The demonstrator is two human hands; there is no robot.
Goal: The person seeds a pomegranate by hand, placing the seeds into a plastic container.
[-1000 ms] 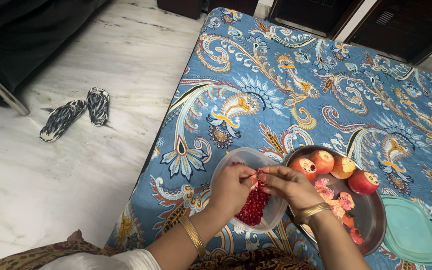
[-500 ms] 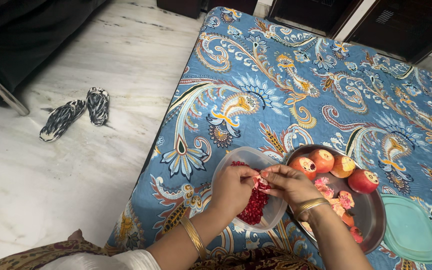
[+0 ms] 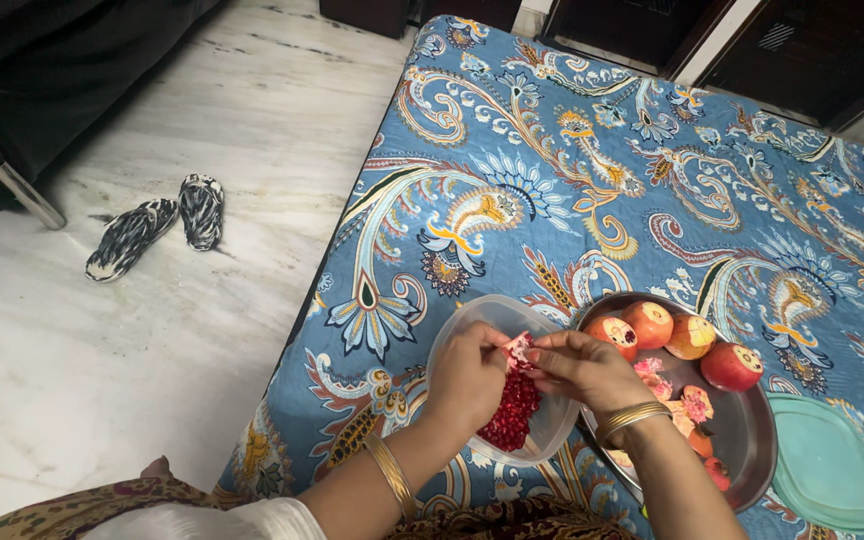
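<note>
Head view: left hand (image 3: 467, 375) and right hand (image 3: 582, 368) pinch a pomegranate piece (image 3: 518, 349) over the clear container (image 3: 452, 335).

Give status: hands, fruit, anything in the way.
Left hand and right hand both pinch a pomegranate piece over the clear container of seeds. Whole pomegranates wait on steel plate. Nothing in the way.
</note>
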